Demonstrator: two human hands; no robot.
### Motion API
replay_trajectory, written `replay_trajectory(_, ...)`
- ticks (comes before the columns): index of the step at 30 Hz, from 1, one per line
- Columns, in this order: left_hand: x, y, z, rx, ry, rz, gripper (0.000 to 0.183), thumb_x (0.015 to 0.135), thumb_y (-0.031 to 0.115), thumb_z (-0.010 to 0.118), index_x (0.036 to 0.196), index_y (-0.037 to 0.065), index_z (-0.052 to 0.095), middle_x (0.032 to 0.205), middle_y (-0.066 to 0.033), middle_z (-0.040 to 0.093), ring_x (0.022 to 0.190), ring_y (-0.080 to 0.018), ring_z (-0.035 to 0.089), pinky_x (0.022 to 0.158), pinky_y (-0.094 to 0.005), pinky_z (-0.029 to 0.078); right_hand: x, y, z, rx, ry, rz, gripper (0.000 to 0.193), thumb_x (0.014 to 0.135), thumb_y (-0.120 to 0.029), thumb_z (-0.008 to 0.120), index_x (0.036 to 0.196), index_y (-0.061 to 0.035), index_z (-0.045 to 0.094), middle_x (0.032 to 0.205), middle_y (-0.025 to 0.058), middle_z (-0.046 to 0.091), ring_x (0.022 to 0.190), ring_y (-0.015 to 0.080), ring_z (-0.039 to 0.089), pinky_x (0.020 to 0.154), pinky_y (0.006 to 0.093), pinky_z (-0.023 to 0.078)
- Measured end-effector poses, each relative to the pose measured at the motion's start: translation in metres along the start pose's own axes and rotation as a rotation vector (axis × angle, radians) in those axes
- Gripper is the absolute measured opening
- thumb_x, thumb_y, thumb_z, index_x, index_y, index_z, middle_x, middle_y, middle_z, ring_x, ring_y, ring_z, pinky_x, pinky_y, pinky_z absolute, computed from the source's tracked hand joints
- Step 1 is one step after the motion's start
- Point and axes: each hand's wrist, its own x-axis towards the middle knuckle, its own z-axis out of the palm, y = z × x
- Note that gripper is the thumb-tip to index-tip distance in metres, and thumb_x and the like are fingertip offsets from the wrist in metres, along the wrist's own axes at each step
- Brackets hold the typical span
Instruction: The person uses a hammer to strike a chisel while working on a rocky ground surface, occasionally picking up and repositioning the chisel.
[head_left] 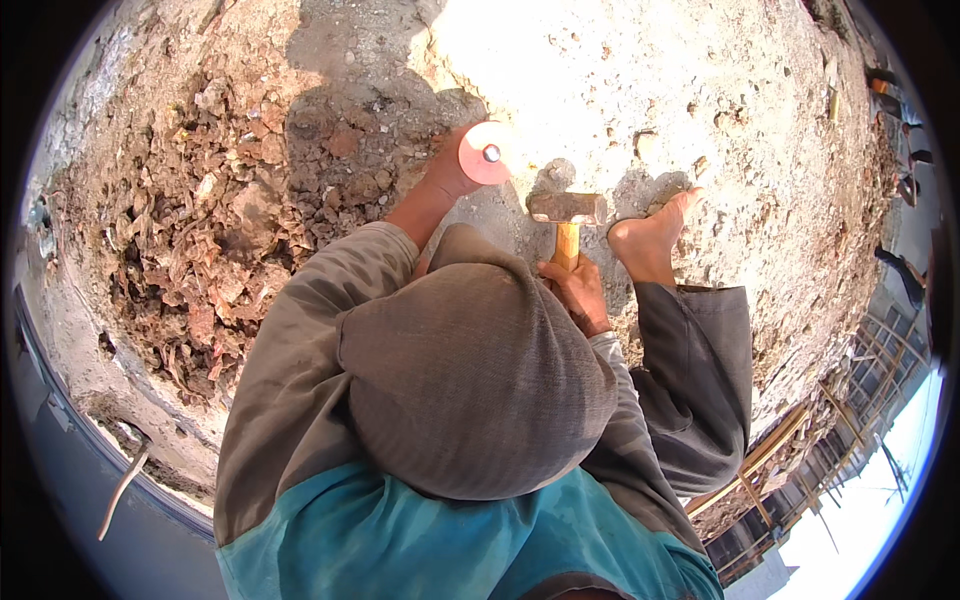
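My left hand is closed beneath the round pink hand guard of a chisel. Only the guard and the chisel's metal striking end show; the shaft and most of the fingers are hidden under the disc. To the right, my right hand grips the wooden handle of a short sledgehammer. Its blocky, worn metal head is apart from the chisel, low over the rough ground. A bent knee in grey-brown cloth rises between my arms and hides part of the right forearm.
Broken brown rubble is heaped on the left. My bare foot rests on the ground right of the hammer. Strong sunlight whitens the ground ahead. Wooden poles stand at the far right, and a bent stick juts out at the lower left.
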Motion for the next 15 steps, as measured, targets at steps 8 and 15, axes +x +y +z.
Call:
replay_trajectory(8, 0.019, -0.001, 0.032, 0.526, 0.177, 0.338, 0.050, 0.067, 0.023, 0.082, 0.111, 0.006, 0.063, 0.106, -0.0129, 0.067, 0.099, -0.0304, 0.064, 0.087, -0.0412, 0.051, -0.007, -0.031, -0.009, 0.442, 0.054, -0.202, 0.022, 0.083, -0.006, 0.070, 0.095, 0.0029, 0.054, 0.073, 0.0096, 0.061, 0.053, 0.0168, 0.059, 0.045, 0.0308, 0.050)
replay_trajectory(15, 0.014, 0.013, 0.027, 0.385, 0.173, 0.251, 0.043, 0.068, 0.020, 0.081, 0.105, 0.007, 0.065, 0.100, -0.0125, 0.067, 0.095, -0.0318, 0.062, 0.083, -0.0411, 0.050, -0.034, -0.137, -0.004, 0.501, 0.490, -0.873, 0.025, 0.087, -0.007, 0.066, 0.102, -0.0018, 0.047, 0.072, 0.0088, 0.060, 0.060, 0.0163, 0.059, 0.054, 0.0289, 0.050)
